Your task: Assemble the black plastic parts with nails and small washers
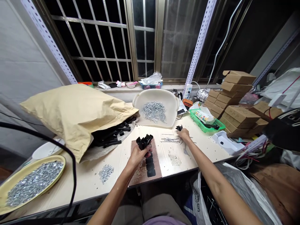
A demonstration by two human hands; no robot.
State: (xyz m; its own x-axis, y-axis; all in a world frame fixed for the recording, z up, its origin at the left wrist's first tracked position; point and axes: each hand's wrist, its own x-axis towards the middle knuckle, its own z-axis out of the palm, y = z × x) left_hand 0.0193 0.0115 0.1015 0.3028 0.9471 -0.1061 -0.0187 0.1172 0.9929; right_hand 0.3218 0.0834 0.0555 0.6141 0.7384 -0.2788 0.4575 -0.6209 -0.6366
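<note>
My left hand (pixel 140 154) is closed around several black plastic parts (pixel 144 141), held above a brown board (pixel 157 160). On that board lies a column of flat black pieces (pixel 150 165), with tan crumbs to their left. Farther right and forward, my right hand (pixel 184 135) pinches a small black plastic part (pixel 179 127). Below it, thin metal rods (pixel 170 140) lie on the table, some partly hidden by my right forearm. Nearer me rests a small heap of clear, pale pieces (pixel 174 157).
A white scoop-shaped tray (pixel 137 103) holds metal pins. Left are a paper sack (pixel 70 109) spilling black parts, a yellow tray (pixel 61 162) of metal pieces, and a small pile of metal pieces (pixel 106 173). Right stand a green basket (pixel 194 120) and cardboard boxes (pixel 239 115).
</note>
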